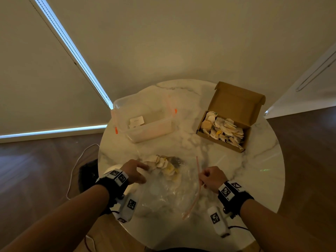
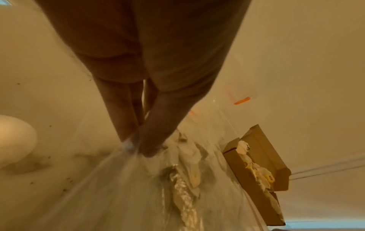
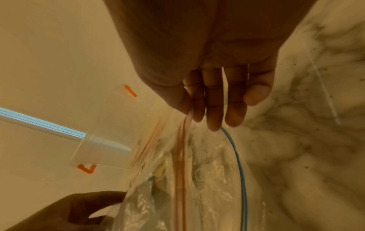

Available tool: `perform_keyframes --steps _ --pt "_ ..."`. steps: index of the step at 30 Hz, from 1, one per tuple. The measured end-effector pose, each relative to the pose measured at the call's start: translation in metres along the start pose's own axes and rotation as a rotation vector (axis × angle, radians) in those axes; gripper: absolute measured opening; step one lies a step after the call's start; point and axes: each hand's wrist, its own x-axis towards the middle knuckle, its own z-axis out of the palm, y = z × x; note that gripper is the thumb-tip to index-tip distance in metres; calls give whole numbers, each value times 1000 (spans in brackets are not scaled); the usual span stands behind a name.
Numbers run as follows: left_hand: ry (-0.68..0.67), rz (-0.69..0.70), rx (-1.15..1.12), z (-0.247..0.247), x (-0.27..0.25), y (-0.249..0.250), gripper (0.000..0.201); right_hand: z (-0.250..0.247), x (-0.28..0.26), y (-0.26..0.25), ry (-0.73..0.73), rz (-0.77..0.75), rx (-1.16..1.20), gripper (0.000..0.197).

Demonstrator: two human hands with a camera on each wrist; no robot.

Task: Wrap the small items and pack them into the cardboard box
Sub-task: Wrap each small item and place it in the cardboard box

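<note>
Both hands (image 1: 135,171) (image 1: 212,177) pinch crinkly clear zip bag (image 1: 169,195) on marble table (image 1: 254,171).

Head camera looks down from above; wrist cameras sit close, sharing the plastic bag (image 1: 169,193).

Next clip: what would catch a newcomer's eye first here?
Two hands at the near edge of a round marble table hold a clear zip bag of small pale items: the left hand pinches its far corner, the right hand grips the pink zip strip. At far right an open cardboard box is packed with small wrapped items; a clear plastic tub sits far left.
</note>
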Motion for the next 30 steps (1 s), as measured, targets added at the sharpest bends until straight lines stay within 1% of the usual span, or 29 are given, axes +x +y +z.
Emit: perform_keyframes --steps 3,4,6,8,10,12,17,22,24,26,27,28,29,30 --pt "73 12 45 -4 -2 9 47 -2 -1 -3 4 -2 -30 28" --pt "125 44 43 -6 -4 13 49 -3 -1 -4 5 -6 -27 28" --pt "217 159 55 -8 -10 22 54 -4 -3 -6 3 -19 -28 27" --pt "218 279 161 -8 -19 29 59 -4 -3 -8 7 -37 -34 25" --pt "226 357 237 -8 -26 31 59 -3 -5 -8 -10 -47 -39 25" --pt "265 436 219 -11 -32 35 56 -3 -6 -8 -17 -50 -41 26" --pt "266 594 199 -7 -47 48 55 1 -8 -6 -38 -60 -45 27" --pt "277 622 170 -13 -47 46 57 2 -8 -4 -59 -54 -25 27" --pt "222 553 194 -14 -45 39 56 1 -8 -5 -72 -60 -36 28" --pt "199 419 250 -17 -45 32 50 1 -9 -8 -69 -71 -29 27" --pt "241 366 302 -17 -47 31 46 0 -8 -10 -72 -71 -4 26" --pt "326 346 381 -17 -50 31 42 0 -9 -14 -78 -70 41 25" --pt "425 372 450 -14 -54 35 38 -1 -10 -19 -88 -71 97 23" --pt "499 438 474 -10 -61 43 35 -1 -11 -25 -103 -72 157 21"
